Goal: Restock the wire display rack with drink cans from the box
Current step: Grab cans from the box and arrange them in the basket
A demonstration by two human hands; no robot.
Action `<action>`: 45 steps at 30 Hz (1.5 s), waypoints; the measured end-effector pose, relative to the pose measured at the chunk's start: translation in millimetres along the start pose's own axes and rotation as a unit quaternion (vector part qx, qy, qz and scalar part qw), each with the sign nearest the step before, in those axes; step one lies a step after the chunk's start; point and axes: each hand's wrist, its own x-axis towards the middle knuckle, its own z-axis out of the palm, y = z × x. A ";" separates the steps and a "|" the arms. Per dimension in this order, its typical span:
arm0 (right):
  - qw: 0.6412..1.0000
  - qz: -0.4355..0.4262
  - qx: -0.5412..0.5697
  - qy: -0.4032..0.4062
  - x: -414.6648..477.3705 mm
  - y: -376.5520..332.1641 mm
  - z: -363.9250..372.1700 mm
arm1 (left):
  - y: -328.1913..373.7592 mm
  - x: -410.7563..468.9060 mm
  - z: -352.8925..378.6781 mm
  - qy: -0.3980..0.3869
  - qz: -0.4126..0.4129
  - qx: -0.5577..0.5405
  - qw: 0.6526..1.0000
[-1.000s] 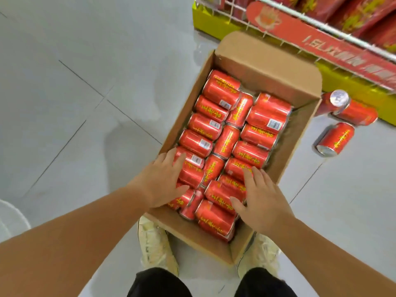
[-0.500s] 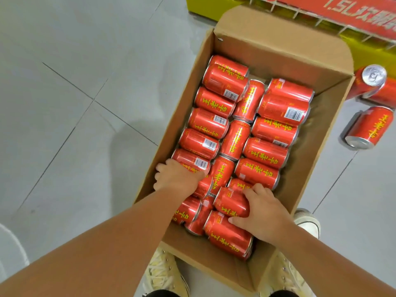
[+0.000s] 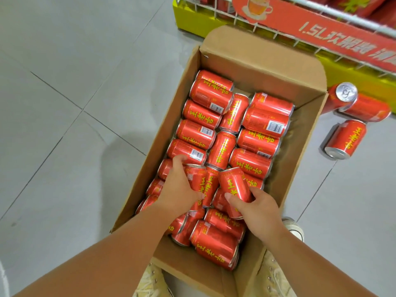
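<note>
Location: the box (image 3: 300,168) stands open on the floor (image 3: 64,103), its far end just beside the wire display rack (image 3: 214,9). Both gripped cans are at the box's near end, mid-width.
Left hand (image 3: 180,189): fingers curled round the left-hand can (image 3: 197,179).
Right hand (image 3: 259,209): thumb and fingers wrapped round the lower half of the right-hand can (image 3: 234,185).
Orientation: both gripped cans are tilted up out of the layer, long axis running toward the far end, top rim leading. The packed cans (image 3: 252,163) lie on their sides, mostly crosswise, with one lengthwise row along the middle.
Handling (judged): full cans, rigid and fairly heavy, with smooth walls likely to slip or dent if dropped.
Grip point (judged): mid-body, fingers encircling the wall.
Other: loose cans (image 3: 345,138) lie on the floor beside the box's far right corner.
</note>
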 end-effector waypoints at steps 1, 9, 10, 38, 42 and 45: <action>1.000 0.004 0.026 -0.002 -0.1 -1.3 -2.8 | 1.4 0.1 -0.3 -0.012 -0.009 -0.013 1.000; 0.986 0.016 0.168 -0.008 -32.0 -23.5 -35.5 | 30.5 -36.4 -24.6 -0.059 -0.070 -0.143 0.986; 0.984 0.012 0.179 -0.007 -41.7 -31.2 -42.7 | 41.0 -46.2 -33.0 -0.063 -0.081 -0.166 0.981; 0.909 -0.265 0.284 0.151 -536.7 -459.2 -338.3 | 555.7 -462.9 -431.3 -0.175 0.205 -0.297 0.916; 0.884 -0.299 0.295 0.204 -597.9 -499.4 -381.9 | 616.4 -508.7 -459.0 -0.182 0.267 -0.271 0.907; 0.861 -0.323 0.318 0.230 -629.3 -522.3 -412.0 | 659.9 -531.5 -466.6 -0.168 0.309 -0.236 0.906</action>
